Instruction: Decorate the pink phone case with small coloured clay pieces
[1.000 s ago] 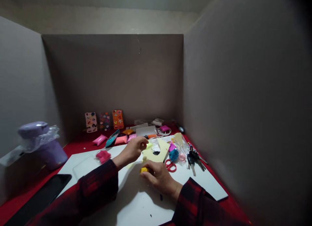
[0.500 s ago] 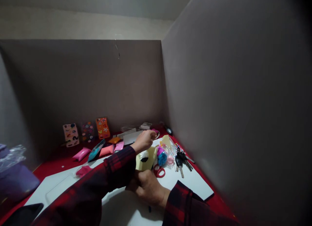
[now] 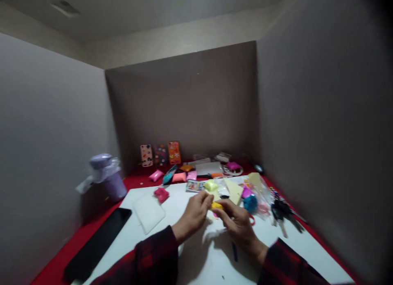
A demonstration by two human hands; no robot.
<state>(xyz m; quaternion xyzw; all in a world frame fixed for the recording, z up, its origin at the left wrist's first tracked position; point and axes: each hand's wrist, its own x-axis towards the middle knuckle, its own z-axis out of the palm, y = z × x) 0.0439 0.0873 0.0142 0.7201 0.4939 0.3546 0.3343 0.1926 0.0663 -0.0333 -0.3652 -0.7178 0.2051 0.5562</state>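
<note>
My left hand (image 3: 198, 211) and my right hand (image 3: 241, 225) meet over the white board (image 3: 196, 256), both closed. Between their fingertips is a small yellow lump (image 3: 217, 206), gripped from either side; whether it is bare or in a wrapper, I cannot tell. Just beyond my hands lie a pale yellow packet (image 3: 210, 185) and cream-coloured paper (image 3: 233, 191). A bit of red scissors handle (image 3: 252, 219) shows past my right hand. Below that hand a thin blue stick (image 3: 234, 252) rests on the board.
A black phone (image 3: 98, 244) and a purple bottle (image 3: 112, 180) stand or lie at left. A clear case (image 3: 149, 211) and a crimson packet (image 3: 161, 194) are on the board. Keys (image 3: 284, 215) lie at right. Decorated phone cases (image 3: 174, 152) lean at the back wall.
My left hand has come back from the far right of the table and now meets my right hand at the yellow lump. The camera view has swung left.
</note>
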